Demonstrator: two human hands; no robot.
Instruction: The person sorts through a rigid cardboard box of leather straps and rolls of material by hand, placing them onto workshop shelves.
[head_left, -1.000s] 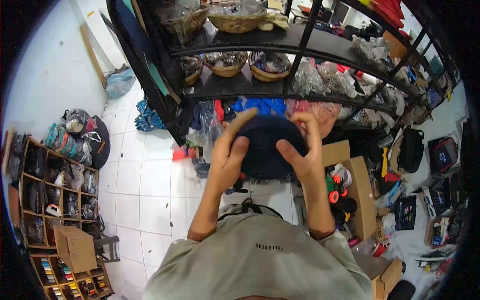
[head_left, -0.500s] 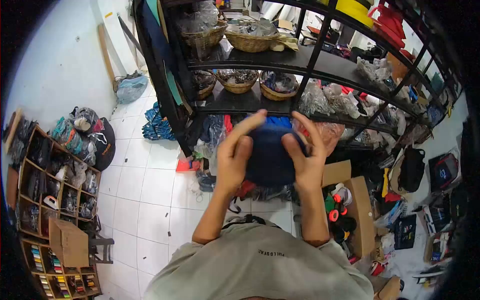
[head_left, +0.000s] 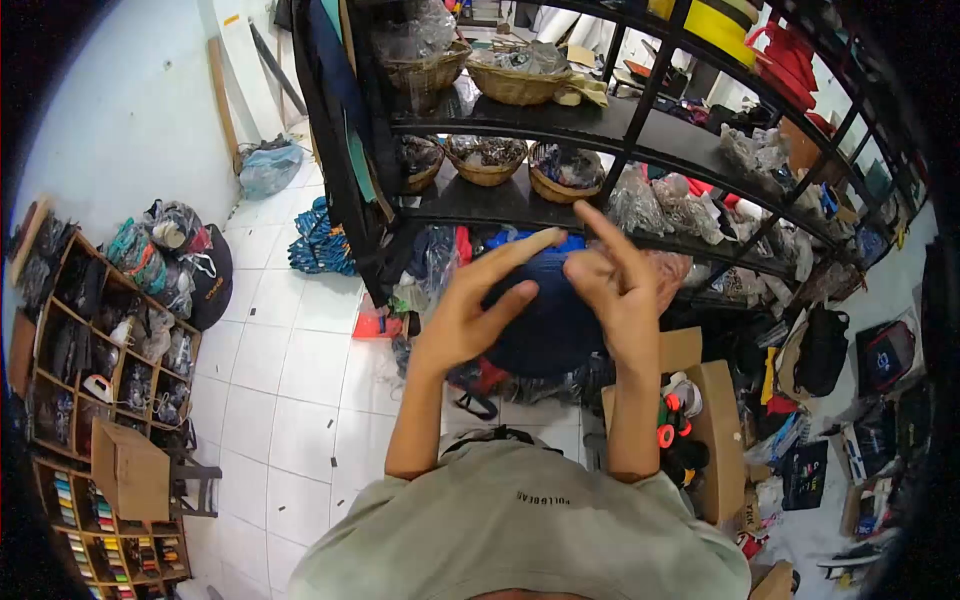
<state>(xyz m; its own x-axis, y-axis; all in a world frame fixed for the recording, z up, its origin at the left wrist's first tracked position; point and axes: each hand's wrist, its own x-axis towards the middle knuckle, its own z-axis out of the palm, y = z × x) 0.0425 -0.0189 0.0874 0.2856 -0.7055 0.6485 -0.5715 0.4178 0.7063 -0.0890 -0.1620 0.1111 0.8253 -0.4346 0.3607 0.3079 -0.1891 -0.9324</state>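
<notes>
A dark blue cap is held up in front of my chest, its far edge curved and marked with fine arched lines. My left hand grips the cap's left side, thumb on the near face and fingers along the far edge. On the right side, my right hand has its thumb bent over the edge and its index finger stretched forward. The fingers behind the cap are partly hidden.
Ahead stands a black shelf rack with wicker baskets and plastic-wrapped goods. A cardboard box of thread spools sits at my right. On the left are wooden cubbyholes and a small carton above white floor tiles.
My right hand has shifted on the cap's edge, its index finger now straighter. My left hand has moved slightly left and down. The view has turned a little.
</notes>
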